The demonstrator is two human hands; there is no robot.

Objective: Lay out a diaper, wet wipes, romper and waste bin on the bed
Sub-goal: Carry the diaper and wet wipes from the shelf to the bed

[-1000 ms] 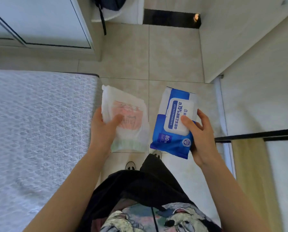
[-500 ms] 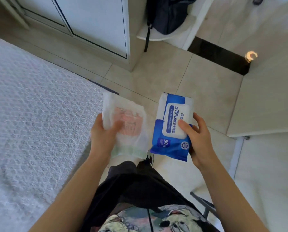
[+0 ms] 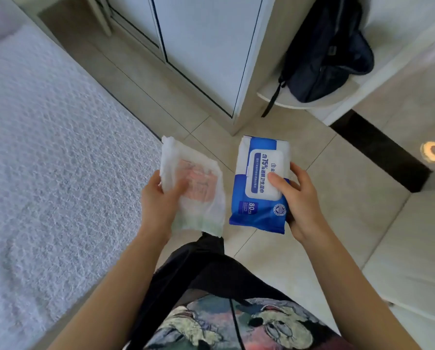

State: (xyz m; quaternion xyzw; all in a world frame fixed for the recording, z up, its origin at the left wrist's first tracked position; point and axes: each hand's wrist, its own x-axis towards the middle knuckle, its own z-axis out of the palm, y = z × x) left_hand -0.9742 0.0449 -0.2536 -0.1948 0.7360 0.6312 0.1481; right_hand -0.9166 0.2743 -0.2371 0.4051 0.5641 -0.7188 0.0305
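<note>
My left hand (image 3: 158, 205) grips a folded white diaper (image 3: 198, 183) with a pink print and a green band, held over the bed's right edge and the floor. A blue and white pack of wet wipes (image 3: 259, 183) sits in my right hand (image 3: 300, 200), thumb pressed on its white lid. Both are held in front of my body, side by side and a little apart. The bed (image 3: 47, 160), covered in a white textured spread, fills the left side. No romper or waste bin is in view.
A white wardrobe (image 3: 206, 46) with sliding doors stands ahead beyond a strip of beige tiled floor (image 3: 312, 173). A dark backpack (image 3: 330, 51) rests on a white round seat at upper right. A black threshold strip (image 3: 380, 152) runs across the floor at right.
The view has swung left and up: the bed and wardrobe take more of the frame and the backpack has come into sight. Both hands keep their hold on the diaper and wipes.
</note>
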